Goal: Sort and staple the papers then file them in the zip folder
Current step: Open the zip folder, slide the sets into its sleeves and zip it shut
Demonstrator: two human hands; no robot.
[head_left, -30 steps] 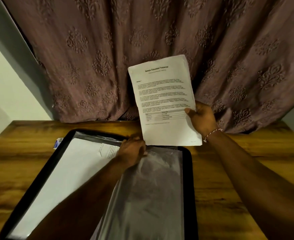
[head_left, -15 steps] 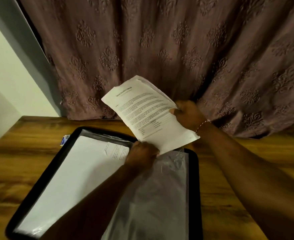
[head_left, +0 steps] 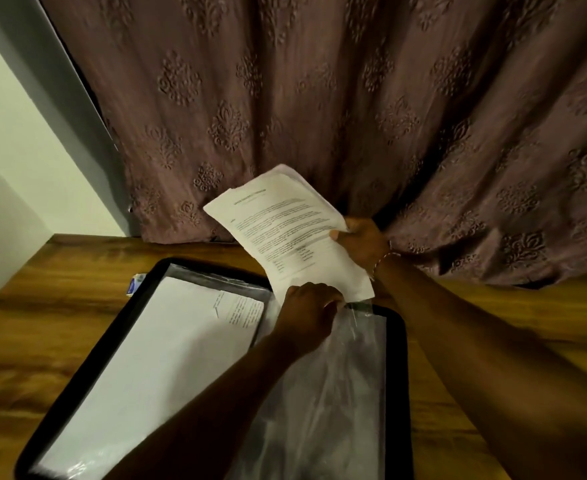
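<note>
A black-edged zip folder (head_left: 88, 355) lies open on the wooden table, with white papers (head_left: 153, 358) inside a clear sleeve on its left side. My right hand (head_left: 361, 242) holds a printed paper set (head_left: 285, 230) by its right edge, tilted, with the lower end at the mouth of the clear plastic sleeve (head_left: 340, 393) on the folder's right side. My left hand (head_left: 311, 311) pinches the top edge of that sleeve, just under the paper's lower end.
The wooden table (head_left: 43, 334) meets a brown patterned curtain (head_left: 319, 98) at the back. A small blue and white object (head_left: 133, 284) pokes out behind the folder's upper left corner. A pale wall stands at the left.
The right hand has lowered and tilted the paper set from upright down to the sleeve's mouth. The left hand has stayed at the sleeve's top edge.
</note>
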